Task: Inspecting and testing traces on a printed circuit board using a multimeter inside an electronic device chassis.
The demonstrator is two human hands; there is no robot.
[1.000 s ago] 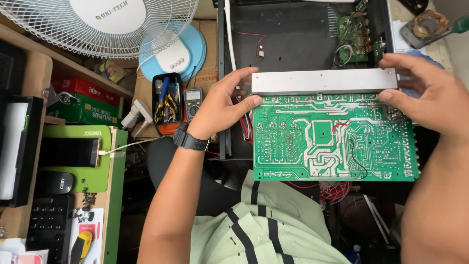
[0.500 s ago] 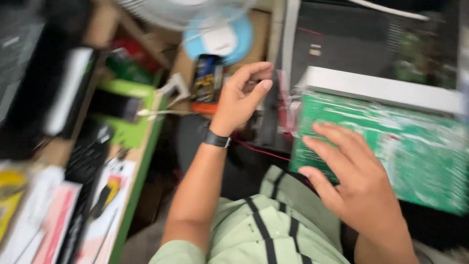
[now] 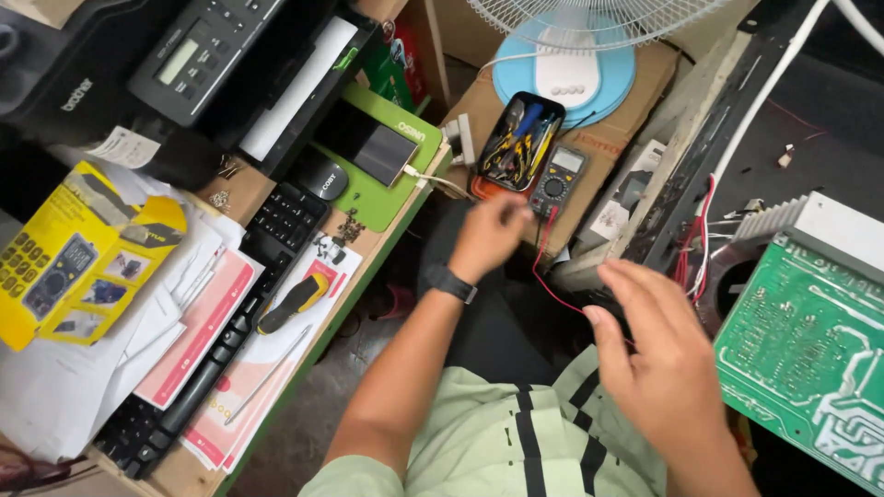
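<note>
Head view — cluttered wooden desk (image 3: 198, 460), cardboard box (image 3: 603, 138) beside it — both hands' fingers loosely spread, holding nothing.

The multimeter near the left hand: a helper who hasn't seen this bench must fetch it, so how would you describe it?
Find the fan's round blue base on the cardboard box. Below it lies an open tool case; the multimeter lies right of that, just above the left hand. Only it has a grey screen above a round dial.
</note>
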